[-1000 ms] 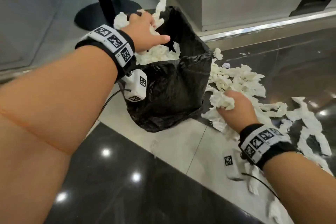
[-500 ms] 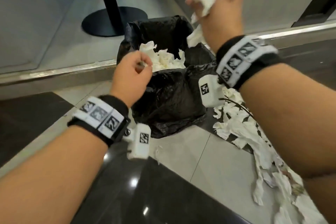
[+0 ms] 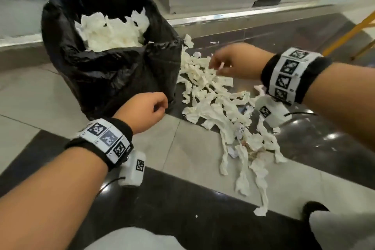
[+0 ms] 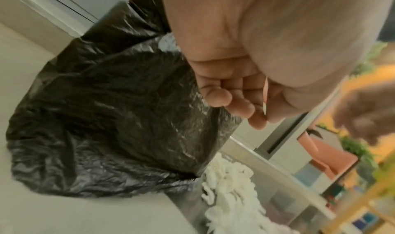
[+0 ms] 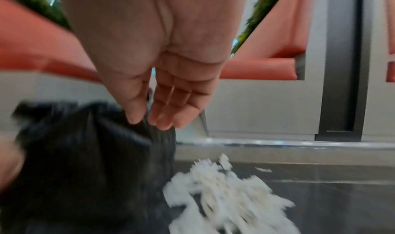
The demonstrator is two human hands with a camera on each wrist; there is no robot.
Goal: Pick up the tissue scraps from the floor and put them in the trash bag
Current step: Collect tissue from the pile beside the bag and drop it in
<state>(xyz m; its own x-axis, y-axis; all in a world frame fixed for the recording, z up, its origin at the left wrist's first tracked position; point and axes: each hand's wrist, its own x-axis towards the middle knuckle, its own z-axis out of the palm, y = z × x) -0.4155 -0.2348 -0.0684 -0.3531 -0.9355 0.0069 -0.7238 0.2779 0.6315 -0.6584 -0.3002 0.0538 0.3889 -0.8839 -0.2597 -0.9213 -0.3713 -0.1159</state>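
- The tissue scraps (image 3: 219,105) are strewn over the floor (image 3: 142,152) just right of the trash bag (image 3: 113,75), with plenty more piled inside it.
- Your right hand (image 3: 237,63) hovers over the scraps nearest the bag, fingers loose, holding nothing.
- Your left hand (image 3: 144,111) sits at the bag's front, loosely curled, also empty.

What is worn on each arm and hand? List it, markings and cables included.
Both forearms are bare, without sleeves or gloves. Each wrist wears a black band carrying white tiles printed with black square-code markers. A white box, also marker-tagged, hangs under each wrist, trailing a thin black cable.
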